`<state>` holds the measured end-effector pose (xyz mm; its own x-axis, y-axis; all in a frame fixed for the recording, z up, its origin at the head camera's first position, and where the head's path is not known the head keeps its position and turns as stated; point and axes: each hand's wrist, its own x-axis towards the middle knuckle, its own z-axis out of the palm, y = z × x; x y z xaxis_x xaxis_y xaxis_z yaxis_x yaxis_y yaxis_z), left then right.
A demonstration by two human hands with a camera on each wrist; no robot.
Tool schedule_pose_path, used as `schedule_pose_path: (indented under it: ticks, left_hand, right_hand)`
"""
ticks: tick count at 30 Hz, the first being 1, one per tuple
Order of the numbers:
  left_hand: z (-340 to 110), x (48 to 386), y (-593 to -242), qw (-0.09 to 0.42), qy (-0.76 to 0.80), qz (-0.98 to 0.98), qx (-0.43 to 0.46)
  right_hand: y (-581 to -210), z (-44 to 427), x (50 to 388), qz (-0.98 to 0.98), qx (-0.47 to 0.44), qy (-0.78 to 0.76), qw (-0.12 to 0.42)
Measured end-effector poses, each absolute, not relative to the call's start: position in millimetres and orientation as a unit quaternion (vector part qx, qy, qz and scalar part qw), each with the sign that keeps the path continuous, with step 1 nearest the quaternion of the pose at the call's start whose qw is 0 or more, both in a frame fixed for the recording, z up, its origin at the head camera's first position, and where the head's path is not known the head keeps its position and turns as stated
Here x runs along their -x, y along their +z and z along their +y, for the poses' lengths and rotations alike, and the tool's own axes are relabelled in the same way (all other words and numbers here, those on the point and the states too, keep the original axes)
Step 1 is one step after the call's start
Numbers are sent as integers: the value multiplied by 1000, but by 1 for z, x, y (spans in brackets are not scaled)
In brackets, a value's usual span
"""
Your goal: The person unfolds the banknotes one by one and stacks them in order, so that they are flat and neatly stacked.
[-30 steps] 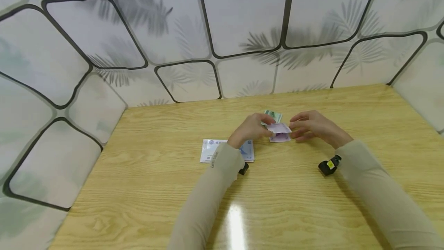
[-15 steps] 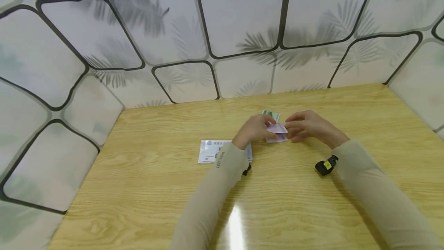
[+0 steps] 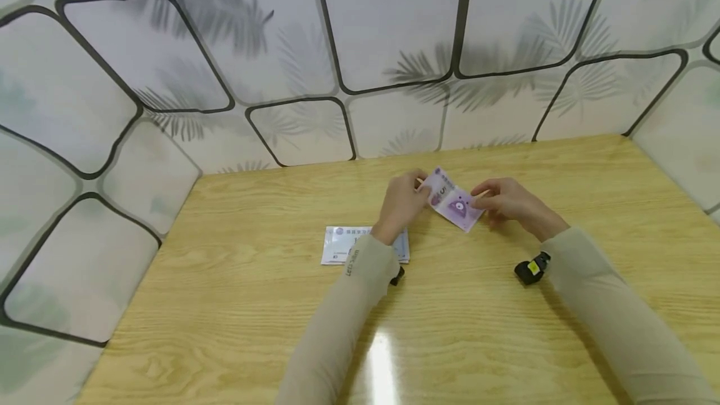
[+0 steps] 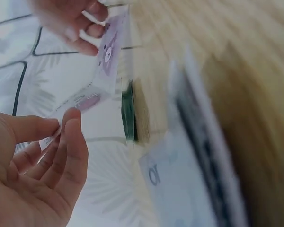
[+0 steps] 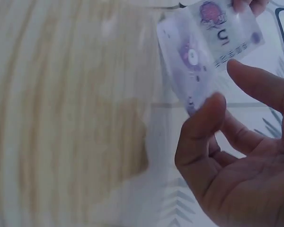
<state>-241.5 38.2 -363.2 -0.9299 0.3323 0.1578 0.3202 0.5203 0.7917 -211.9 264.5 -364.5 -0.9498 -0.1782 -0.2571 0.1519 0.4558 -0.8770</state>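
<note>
My left hand (image 3: pixel 400 204) pinches one end of a purple play banknote (image 3: pixel 458 205) between thumb and fingers, above the table. The note is unfolded with a crease across it, showing a 5 and a cartoon face. At its other end is my right hand (image 3: pixel 516 206), its fingertips close to or touching the edge. In the right wrist view the right thumb (image 5: pixel 255 82) stands apart from the bent fingers. A green banknote (image 4: pixel 128 111) lies beyond in the left wrist view; the purple note hides it in the head view.
A pile of pale blue-white banknotes (image 3: pixel 339 246), one marked 10 in the left wrist view, lies partly under the left forearm. The wooden table (image 3: pixel 225 305) meets a patterned wall (image 3: pixel 394 124) at the back.
The purple note was folded and low between the hands; now it is spread open and raised. My left hand has moved up and away from the right hand, which has shifted slightly right.
</note>
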Motion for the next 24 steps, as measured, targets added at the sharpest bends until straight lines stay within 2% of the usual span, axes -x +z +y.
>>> schedule_pose_path:
  ticks: [4,9,17,24]
  left_hand:
    - [28,243,-365,64,574,805,-138]
    - [21,242,-364,86,627,766,-117]
    - [14,240,-364,92,630,762,-116]
    - [4,244,-365,44,600,793,-102]
  right_hand:
    - [-365,268,212,840,-13,-522,143]
    - [-365,268,212,800,-24,-582,142]
    - [-362,264,209,777,-21,-622,95]
    - [-360,261,208,768,-15,-633,95]
